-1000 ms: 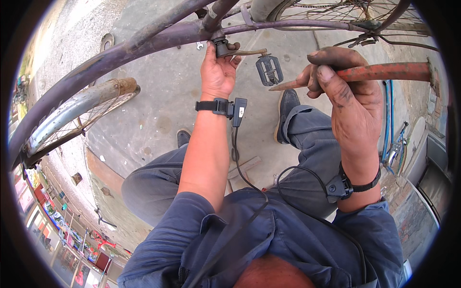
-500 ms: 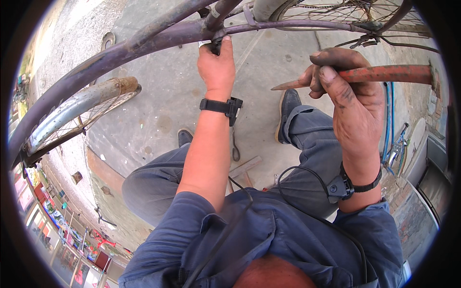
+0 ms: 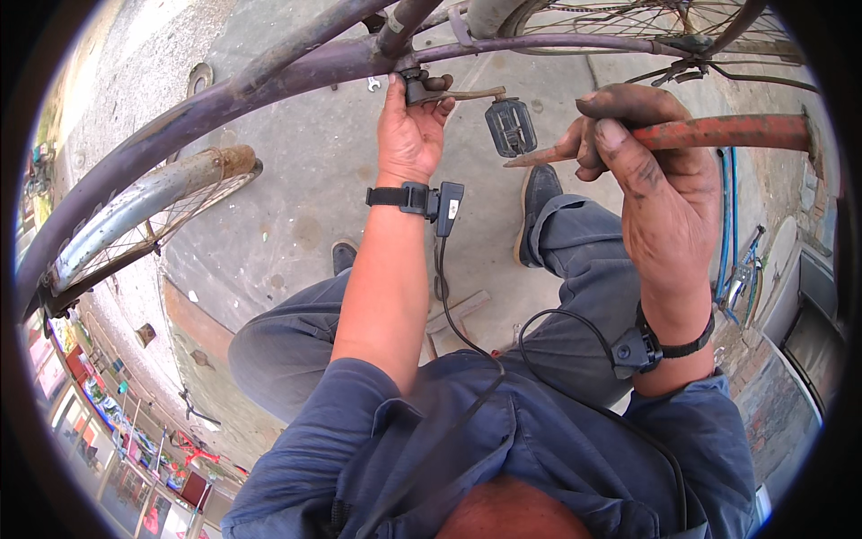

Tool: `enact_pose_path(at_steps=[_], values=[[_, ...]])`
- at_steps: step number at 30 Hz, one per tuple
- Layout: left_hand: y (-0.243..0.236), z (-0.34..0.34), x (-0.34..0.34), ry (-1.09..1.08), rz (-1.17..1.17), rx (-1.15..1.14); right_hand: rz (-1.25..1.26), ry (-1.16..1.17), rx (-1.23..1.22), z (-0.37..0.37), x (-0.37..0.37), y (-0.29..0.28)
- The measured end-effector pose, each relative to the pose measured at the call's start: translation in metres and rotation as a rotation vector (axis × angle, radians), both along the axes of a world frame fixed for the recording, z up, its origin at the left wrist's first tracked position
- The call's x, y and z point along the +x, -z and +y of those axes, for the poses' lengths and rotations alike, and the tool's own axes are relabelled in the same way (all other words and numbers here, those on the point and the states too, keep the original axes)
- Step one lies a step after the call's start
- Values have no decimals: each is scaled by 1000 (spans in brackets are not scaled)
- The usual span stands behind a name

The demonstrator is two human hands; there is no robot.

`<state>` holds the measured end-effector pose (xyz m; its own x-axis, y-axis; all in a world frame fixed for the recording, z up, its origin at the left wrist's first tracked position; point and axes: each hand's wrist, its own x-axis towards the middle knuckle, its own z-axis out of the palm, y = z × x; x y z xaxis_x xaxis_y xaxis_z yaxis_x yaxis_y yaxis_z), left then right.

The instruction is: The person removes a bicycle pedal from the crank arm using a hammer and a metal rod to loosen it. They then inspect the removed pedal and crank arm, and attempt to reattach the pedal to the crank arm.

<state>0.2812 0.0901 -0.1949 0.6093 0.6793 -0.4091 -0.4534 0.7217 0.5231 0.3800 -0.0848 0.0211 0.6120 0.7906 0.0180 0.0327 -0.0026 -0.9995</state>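
Note:
My left hand (image 3: 409, 135) is closed around the inner end of a crank arm (image 3: 476, 93), just beneath the purple bicycle frame (image 3: 314, 72). A black pedal (image 3: 511, 128) hangs from the arm's outer end, to the right of my fingers. Part of the joint at the frame is hidden by those fingers. In my right hand (image 3: 664, 193), raised at the right and smudged with black grease, a red-handled hammer (image 3: 727, 135) is gripped. Its tapered handle tip points left toward the pedal, apart from it; the head end lies near the dark right rim.
A wrench (image 3: 373, 83) lies on the concrete beyond my left hand. The silver mudguard (image 3: 153, 202) and front wheel stand at the left. Blue tubing (image 3: 729, 216) runs along the right. A cable (image 3: 444, 296) hangs from my left wrist strap. My shoes rest on the ground.
My left hand has rolled over at the frame, its fingers now curling to the right. The crank arm and pedal have come into sight beside it. My right hand has barely moved.

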Motion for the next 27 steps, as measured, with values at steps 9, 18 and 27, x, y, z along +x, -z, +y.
enact_pose_path(at_steps=[9, 18, 27], values=[[-22, 7, -1, -61, 1058, 828, -10, 22, -29, 0, 0, -3], [-10, 2, 1, -67, 463, 262, -11, 19, -29, -1, -1, -2], [4, 3, -5, -14, -99, -110, 21, 9, 11, -2, -2, 0]])
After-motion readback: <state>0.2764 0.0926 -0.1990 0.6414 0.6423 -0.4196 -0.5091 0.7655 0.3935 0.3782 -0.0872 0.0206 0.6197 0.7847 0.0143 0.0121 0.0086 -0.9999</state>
